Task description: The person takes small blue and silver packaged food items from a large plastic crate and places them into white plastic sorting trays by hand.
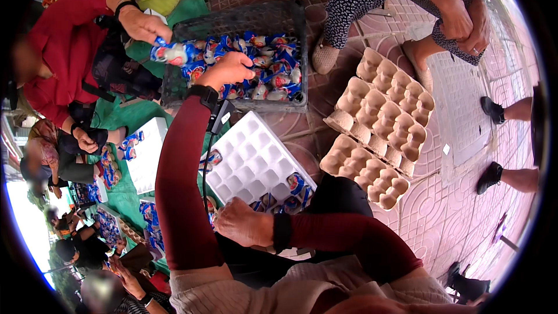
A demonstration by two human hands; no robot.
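Observation:
My left hand reaches over a black plastic crate filled with small, rounded packets in blue, white and red wrappers. Its fingers are slightly bent and apart, and no packet shows between them. My right hand is closed at the near edge of a white moulded tray with square hollows; anything in its fingers is hidden. Wrapped packets sit in the tray's right corner and along its near side. At the crate's left end, another person's hand holds up a wrapped packet.
Brown pulp egg trays lie on the pink paving at the right. Several people work along a green mat at the left with more white trays. A seated person's legs are beyond the crate; someone's black shoes are far right.

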